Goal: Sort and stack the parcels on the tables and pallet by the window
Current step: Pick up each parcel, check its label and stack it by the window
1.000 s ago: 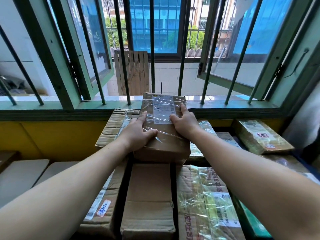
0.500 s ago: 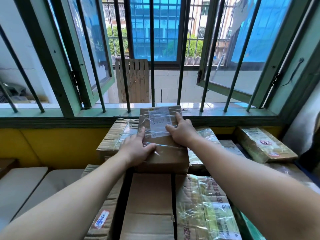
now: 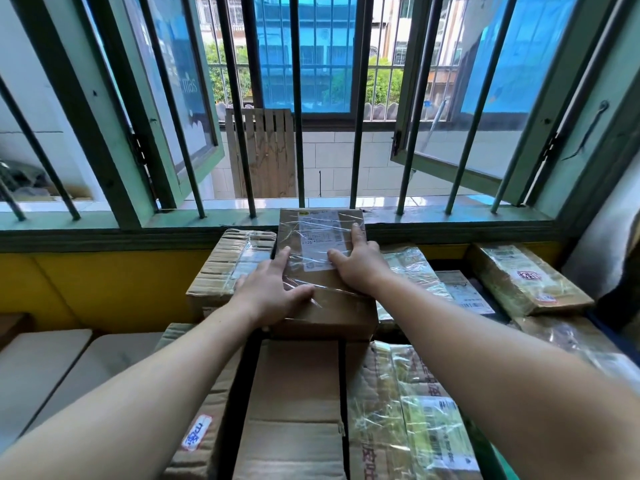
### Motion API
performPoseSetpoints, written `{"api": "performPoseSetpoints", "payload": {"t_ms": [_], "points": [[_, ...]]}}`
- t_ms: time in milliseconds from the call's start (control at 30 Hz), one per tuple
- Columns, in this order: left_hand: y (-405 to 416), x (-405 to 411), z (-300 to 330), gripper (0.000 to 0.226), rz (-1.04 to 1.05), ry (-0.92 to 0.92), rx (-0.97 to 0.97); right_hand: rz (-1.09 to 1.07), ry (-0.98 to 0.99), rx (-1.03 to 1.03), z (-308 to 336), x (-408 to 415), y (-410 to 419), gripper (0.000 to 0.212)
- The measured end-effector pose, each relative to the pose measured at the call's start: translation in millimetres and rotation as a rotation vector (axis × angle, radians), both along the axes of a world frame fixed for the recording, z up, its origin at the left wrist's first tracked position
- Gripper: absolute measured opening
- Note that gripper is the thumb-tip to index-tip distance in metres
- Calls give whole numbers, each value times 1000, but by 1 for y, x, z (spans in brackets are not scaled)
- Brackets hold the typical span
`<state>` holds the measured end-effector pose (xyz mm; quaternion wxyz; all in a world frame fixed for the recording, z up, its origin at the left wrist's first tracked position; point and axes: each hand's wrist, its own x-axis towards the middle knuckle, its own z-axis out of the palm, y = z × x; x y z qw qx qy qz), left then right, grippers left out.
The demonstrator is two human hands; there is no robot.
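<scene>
now the taped parcel (image 3: 325,271) sits farther back than a second ago, its far edge up against the window sill (image 3: 450,220) and the bars, squared between the ribbed carton (image 3: 225,268) on its left and the film-wrapped packs to its right. both hands lie flat on its top with fingers straight, the left hand (image 3: 270,292) near the front-left corner, the right hand (image 3: 356,265) on the shipping label (image 3: 318,242); neither grips it. the push looks about done, so this parcel seems placed on the back row, and the hands can likely lift off for another.
</scene>
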<state>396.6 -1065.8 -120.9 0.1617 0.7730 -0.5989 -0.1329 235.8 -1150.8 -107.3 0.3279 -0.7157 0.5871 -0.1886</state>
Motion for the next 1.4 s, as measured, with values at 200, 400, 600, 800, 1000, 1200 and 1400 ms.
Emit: {"api": "performPoseSetpoints", "payload": {"t_ms": [200, 400, 600, 800, 1000, 1200, 1400], "points": [[-2, 11, -3, 91, 32, 24, -40, 36, 49, -34, 3, -1, 1, 77], [-8, 5, 1, 87, 7, -7, -9, -8, 67, -11, -5, -3, -4, 75], [-8, 3, -7, 82, 16, -86, 35, -20, 85, 5, -13, 0, -7, 74], [-15, 2, -7, 76, 15, -142, 107, -7, 117, 51, -21, 6, -11, 70], [-25, -1, -7, 80, 27, -153, 174, -18, 141, 84, -24, 10, -23, 72], [-28, -3, -1, 79, 11, -159, 144, -51, 196, 39, -21, 11, -28, 67], [-13, 5, -1, 81, 101, -172, 199, 52, 267, -40, -19, 9, -18, 74]]}}
